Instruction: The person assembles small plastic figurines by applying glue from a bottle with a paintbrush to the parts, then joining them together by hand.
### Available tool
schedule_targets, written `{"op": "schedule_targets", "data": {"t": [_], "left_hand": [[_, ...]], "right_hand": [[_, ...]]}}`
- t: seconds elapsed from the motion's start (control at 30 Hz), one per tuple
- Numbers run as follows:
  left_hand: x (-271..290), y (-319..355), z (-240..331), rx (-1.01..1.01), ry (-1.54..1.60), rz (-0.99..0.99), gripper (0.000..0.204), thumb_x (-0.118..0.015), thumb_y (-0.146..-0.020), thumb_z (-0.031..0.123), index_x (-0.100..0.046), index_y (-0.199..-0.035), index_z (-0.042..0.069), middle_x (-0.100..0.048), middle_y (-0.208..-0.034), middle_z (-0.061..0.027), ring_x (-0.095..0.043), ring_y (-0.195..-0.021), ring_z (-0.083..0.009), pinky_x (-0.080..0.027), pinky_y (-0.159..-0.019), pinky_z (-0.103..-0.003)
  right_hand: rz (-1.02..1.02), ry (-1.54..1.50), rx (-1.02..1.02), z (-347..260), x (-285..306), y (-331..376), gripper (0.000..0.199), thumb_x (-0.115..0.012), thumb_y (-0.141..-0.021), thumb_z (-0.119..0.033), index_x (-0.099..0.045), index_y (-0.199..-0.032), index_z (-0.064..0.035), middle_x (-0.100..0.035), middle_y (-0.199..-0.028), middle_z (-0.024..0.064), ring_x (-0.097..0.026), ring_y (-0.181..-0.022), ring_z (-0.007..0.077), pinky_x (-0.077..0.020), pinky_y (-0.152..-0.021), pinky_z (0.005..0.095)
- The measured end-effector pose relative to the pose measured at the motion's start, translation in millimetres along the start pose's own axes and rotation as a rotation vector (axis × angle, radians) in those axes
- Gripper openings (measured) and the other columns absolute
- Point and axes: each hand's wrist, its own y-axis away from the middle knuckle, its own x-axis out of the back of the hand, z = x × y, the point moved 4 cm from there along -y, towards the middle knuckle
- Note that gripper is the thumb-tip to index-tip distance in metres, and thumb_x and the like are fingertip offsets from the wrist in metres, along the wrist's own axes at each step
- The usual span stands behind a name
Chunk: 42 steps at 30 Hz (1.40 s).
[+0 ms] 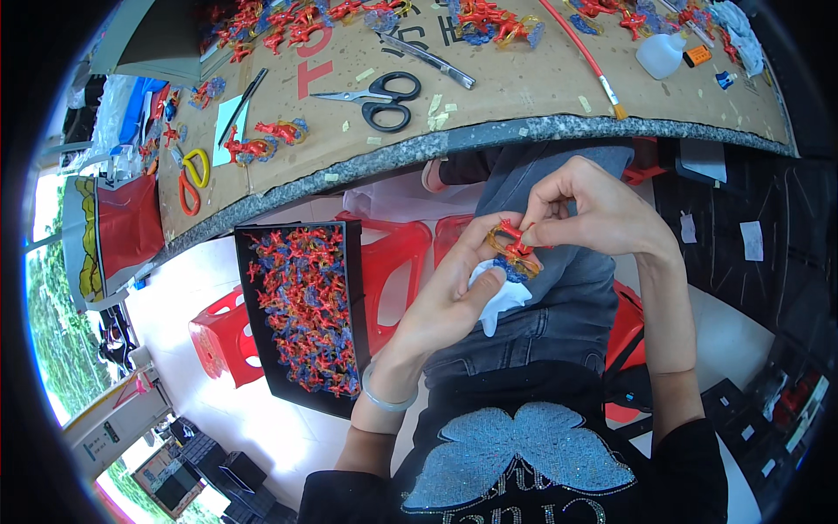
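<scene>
Over my lap, my left hand (pixel 456 295) grips a small plastic figurine (pixel 522 248), red with amber-yellow curved parts and a blue base. A white cloth or tissue (pixel 504 304) is bunched under the base, between it and my left fingers, with one end hanging down. My right hand (pixel 595 210) pinches the red upper part of the figurine between thumb and fingertips. The fingers cover some of the red part, so its exact shape there is hidden.
A black crate (pixel 351 314) full of similar figurines stands left of my legs, among red stools (pixel 218 336). On the cardboard-covered table (pixel 515 87) ahead lie black-handled scissors (pixel 384 98), yellow-and-red scissors (pixel 190 179), a brush (pixel 594 65), a white bottle (pixel 661 56) and more figurines (pixel 253 150).
</scene>
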Motion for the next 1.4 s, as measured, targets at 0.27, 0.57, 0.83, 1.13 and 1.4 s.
{"op": "schedule_targets", "data": {"t": [0.27,0.57,0.83,1.13,1.4], "left_hand": [[8.2,-1.8,-10.2,-0.046,-0.159,0.172,0.056,-0.059,-0.09,0.003,-0.033,-0.139,0.001,-0.062,-0.111,-0.0112,-0.058,-0.094,-0.0099,-0.046,-0.079,-0.024],[6.3,-5.3,-12.0,-0.126,-0.294,0.297,0.056,-0.069,-0.084,0.009,-0.041,-0.133,0.003,-0.071,-0.092,-0.0123,-0.065,-0.08,-0.0149,-0.048,-0.072,-0.027],[4.8,-4.7,-1.9,-0.09,-0.368,0.318,0.053,-0.065,-0.083,-0.006,-0.044,-0.131,0.0,-0.069,-0.094,-0.0106,-0.065,-0.086,-0.0099,-0.048,-0.074,-0.02],[2.9,-2.4,-2.2,-0.129,-0.265,0.395,0.049,-0.068,-0.077,-0.006,-0.053,-0.123,0.001,-0.071,-0.08,-0.01,-0.062,-0.074,-0.0081,-0.046,-0.068,-0.022],[2.0,-5.4,-2.5,-0.051,-0.223,0.357,0.047,-0.067,-0.078,-0.006,-0.053,-0.122,0.001,-0.069,-0.078,-0.0061,-0.058,-0.07,-0.0049,-0.043,-0.062,-0.019]], "right_hand": [[0.06,-0.104,0.039,6.9,-0.6,-0.9,0.013,-0.069,-0.073,-0.008,-0.071,-0.074,0.0042,-0.065,-0.062,0.0063,-0.057,-0.058,0.0069,-0.0438,-0.056,0.0246],[0.089,0.001,0.015,9.4,-2.9,2.6,0.008,-0.068,-0.076,-0.005,-0.071,-0.079,0.0022,-0.067,-0.068,0.0031,-0.058,-0.064,0.0057,-0.0439,-0.059,0.0216],[0.153,0.026,0.046,4.0,-6.3,5.7,0.01,-0.071,-0.075,-0.011,-0.072,-0.076,-0.0011,-0.065,-0.064,0.0013,-0.056,-0.06,0.0058,-0.0398,-0.055,0.0227],[0.178,0.053,0.056,-1.6,-12.3,8.2,0.011,-0.071,-0.073,-0.011,-0.07,-0.07,-0.0008,-0.061,-0.057,0.002,-0.049,-0.055,0.0057,-0.0347,-0.051,0.0247],[0.232,0.035,0.017,-3.5,-13.5,9.0,0.013,-0.068,-0.067,-0.007,-0.065,-0.063,0.0054,-0.058,-0.052,0.0101,-0.054,-0.048,0.011,-0.0384,-0.046,0.0278]]}}
